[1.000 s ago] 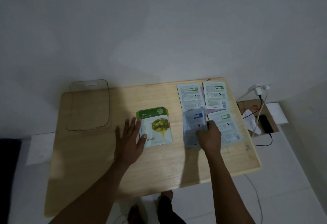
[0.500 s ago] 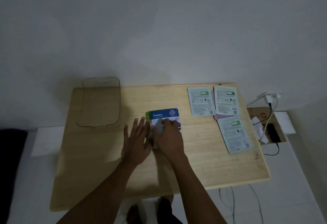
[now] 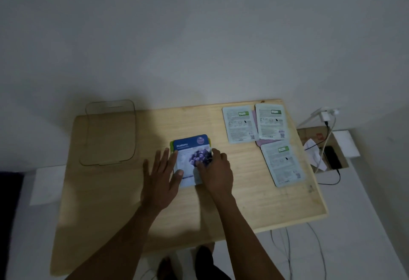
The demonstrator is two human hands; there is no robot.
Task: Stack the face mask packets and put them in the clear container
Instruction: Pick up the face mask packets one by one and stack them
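Head view: flat-open hands (image 3: 162, 180) (image 3: 218, 172) press blue blueberry packet (image 3: 191, 159) over green-edged one.

Bare tabletop (image 3: 155, 125) runs between the blueberry packet (image 3: 191, 158) and the clear container (image 3: 110, 132) at the far left corner, with nothing lying across that stretch. The left hand (image 3: 161, 180) lies flat at the packet's left edge, on the container side; the right hand (image 3: 215, 172) covers the packet's right part. Right of the packet, past another bare strip, three face-down packets (image 3: 240, 124) and a pink one (image 3: 265, 141) fill the far right corner. The near tabletop holds only the forearms.
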